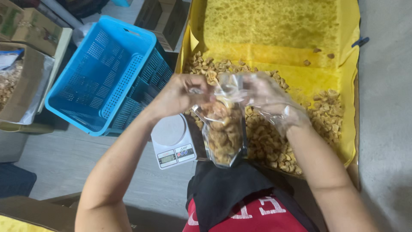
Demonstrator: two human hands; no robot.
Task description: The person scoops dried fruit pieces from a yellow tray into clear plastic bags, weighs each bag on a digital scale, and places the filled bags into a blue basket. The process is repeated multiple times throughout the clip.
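The left hand [180, 95] is closed, bare, pinching the top edge of a clear plastic pouch [222, 131] between thumb and fingers. The right hand [271, 102], wearing a thin see-through glove, is also closed on the pouch's top from the other side, fingers curled over the opening. The pouch hangs upright between both hands, filled most of the way with brown fried snack pieces [223, 133].

It hangs over the near left corner of a large tray [351, 86] lined with yellow paper, where more loose snack pieces [300, 129] lie heaped along the near edge and right side. The far part of the tray shows bare, oil-stained paper.

Just left of the pouch, a small white kitchen scale [172, 141] sits on the floor, nothing on its plate. Beyond it stands a blue plastic crate [107, 73], and farther left an open cardboard box [21, 86].
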